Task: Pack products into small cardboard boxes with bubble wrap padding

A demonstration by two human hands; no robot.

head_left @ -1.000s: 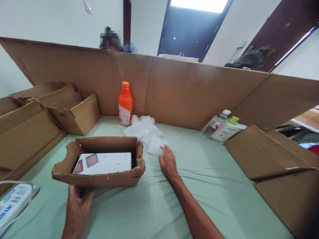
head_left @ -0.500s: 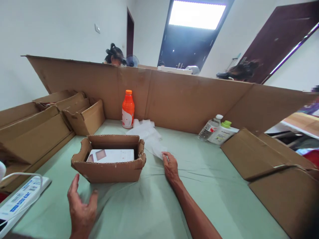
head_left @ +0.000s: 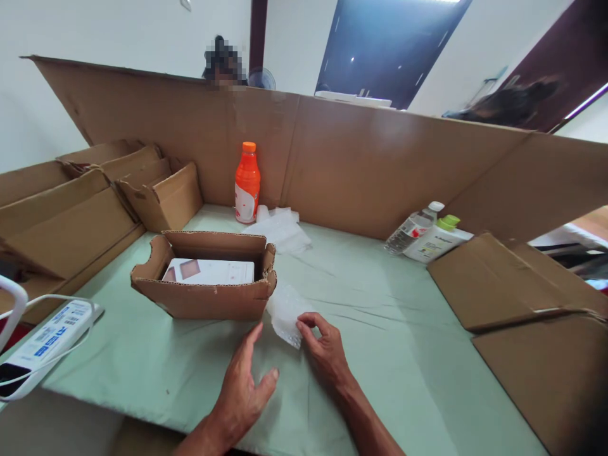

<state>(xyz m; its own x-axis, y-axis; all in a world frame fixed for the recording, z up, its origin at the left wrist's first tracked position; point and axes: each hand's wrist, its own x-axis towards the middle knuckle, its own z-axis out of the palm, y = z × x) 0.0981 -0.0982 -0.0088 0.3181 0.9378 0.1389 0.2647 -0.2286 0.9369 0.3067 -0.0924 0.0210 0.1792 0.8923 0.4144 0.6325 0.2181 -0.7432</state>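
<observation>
Between the thumb and fingers of my right hand (head_left: 325, 348) is the edge of a sheet of bubble wrap (head_left: 287, 313), which lies beside the right end of an open cardboard box (head_left: 204, 301). My left hand (head_left: 244, 383) is open and empty, thumb and fingers apart, just in front of that box and left of the sheet. Inside the box rests a white carton (head_left: 218, 271) with a pinkish square printed on it. More bubble wrap (head_left: 280, 229) lies behind the box, near an orange bottle (head_left: 247, 183) that stands upright.
Cardboard boxes (head_left: 61, 221) line the left side, with a power strip (head_left: 52, 342) before them. A clear bottle (head_left: 413, 229) and a white bottle with a green cap (head_left: 439, 240) lean at the back right. Cardboard pieces (head_left: 503, 278) edge the right; a tall cardboard panel (head_left: 361, 171) stands behind.
My right hand has drawn one bubble wrap sheet away from the pile toward me. My left hand has moved right, from the box's left end toward the sheet. The view has tilted down.
</observation>
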